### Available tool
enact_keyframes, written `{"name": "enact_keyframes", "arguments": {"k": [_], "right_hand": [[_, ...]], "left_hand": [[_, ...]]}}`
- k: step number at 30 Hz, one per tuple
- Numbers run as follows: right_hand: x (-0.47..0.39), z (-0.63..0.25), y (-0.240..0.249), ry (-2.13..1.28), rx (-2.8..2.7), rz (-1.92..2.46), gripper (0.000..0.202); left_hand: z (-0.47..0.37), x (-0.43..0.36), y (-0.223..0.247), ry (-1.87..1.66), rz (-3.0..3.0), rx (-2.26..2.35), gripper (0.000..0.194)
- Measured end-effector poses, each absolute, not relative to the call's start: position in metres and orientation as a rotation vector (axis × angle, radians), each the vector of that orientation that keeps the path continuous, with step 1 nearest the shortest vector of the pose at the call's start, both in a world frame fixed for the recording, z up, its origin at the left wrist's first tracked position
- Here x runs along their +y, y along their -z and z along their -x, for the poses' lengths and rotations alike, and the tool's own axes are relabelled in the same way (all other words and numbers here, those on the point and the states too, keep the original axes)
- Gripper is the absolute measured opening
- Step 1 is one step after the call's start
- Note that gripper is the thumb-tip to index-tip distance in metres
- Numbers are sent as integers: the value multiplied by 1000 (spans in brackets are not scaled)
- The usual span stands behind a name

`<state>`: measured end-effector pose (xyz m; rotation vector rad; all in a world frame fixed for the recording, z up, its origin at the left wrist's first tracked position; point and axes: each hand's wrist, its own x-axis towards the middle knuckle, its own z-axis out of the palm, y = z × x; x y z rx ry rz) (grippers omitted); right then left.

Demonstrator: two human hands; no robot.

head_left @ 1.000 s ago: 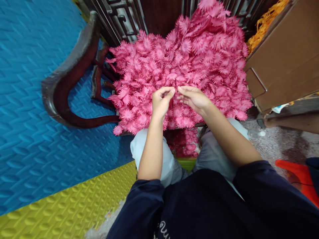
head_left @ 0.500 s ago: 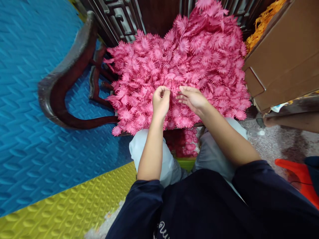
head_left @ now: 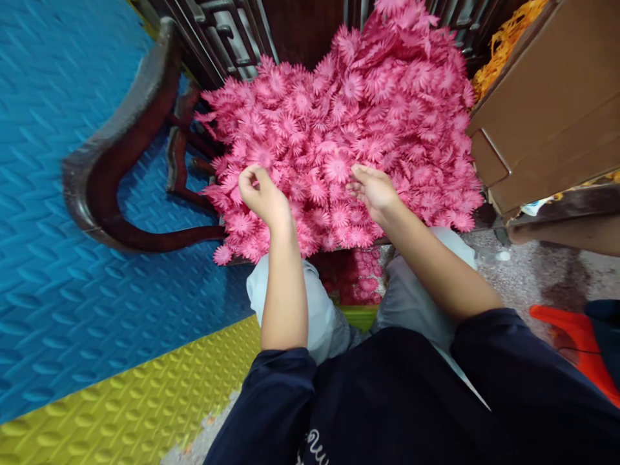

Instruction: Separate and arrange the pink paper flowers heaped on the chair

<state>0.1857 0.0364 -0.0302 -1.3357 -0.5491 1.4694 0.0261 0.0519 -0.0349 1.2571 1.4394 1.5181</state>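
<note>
A wide heap of pink artificial flowers [head_left: 397, 110] with thin, fringed petals covers the wooden seat before me. My left hand [head_left: 264, 197] is over the heap's left part, its thumb and forefinger pinched in a ring. A motion-blurred pink flower [head_left: 261, 155] shows just beyond those fingertips and appears held by them. To the right, my right hand [head_left: 374, 192] has its fingers bent together, palm turned inward. One larger, brighter pink flower [head_left: 336, 166] stands out at its fingertips, seemingly pinched there; its stem cannot be made out.
A dark carved wooden armrest [head_left: 104, 161] curves at the left, above blue floor matting [head_left: 43, 271]. At the right stands a brown cardboard box [head_left: 547, 110] beside orange stringy material [head_left: 506, 48]. Another person's bare leg [head_left: 566, 234] reaches in near a red plastic piece [head_left: 576, 342].
My left hand has moved left, away from my right hand, with a blurred flower at its fingers. A flower now shows clearly at my right fingertips. The whole view has shifted slightly.
</note>
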Motion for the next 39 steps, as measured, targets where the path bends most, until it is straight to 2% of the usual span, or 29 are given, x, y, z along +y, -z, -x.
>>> {"name": "enact_keyframes", "arguments": {"k": [5, 10, 15, 19, 22, 26, 29, 39], "right_hand": [[34, -185, 31, -1511, -599, 1331, 4], [31, -183, 26, -1539, -543, 1352, 4], [33, -191, 37, -1505, -636, 1343, 3], [37, -202, 48, -1507, -721, 1265, 7], [41, -212, 52, -1534, -776, 1253, 9], [44, -225, 54, -1594, -860, 1181, 25], [41, -227, 51, -1592, -873, 1114, 30], [27, -209, 21, -1563, -828, 1097, 5]], "left_hand": [[-29, 46, 35, -1518, -1282, 1440, 20], [-45, 46, 52, -1690, -1211, 1539, 8], [-61, 38, 54, -1534, -1275, 1445, 12], [-72, 27, 48, -1487, -1343, 1404, 4], [-78, 24, 50, -1434, -1367, 1395, 6], [-80, 23, 59, -1301, -1468, 1374, 3], [-77, 20, 58, -1239, -1591, 1344, 10], [-80, 16, 34, -1383, -1853, 1444, 9]]}}
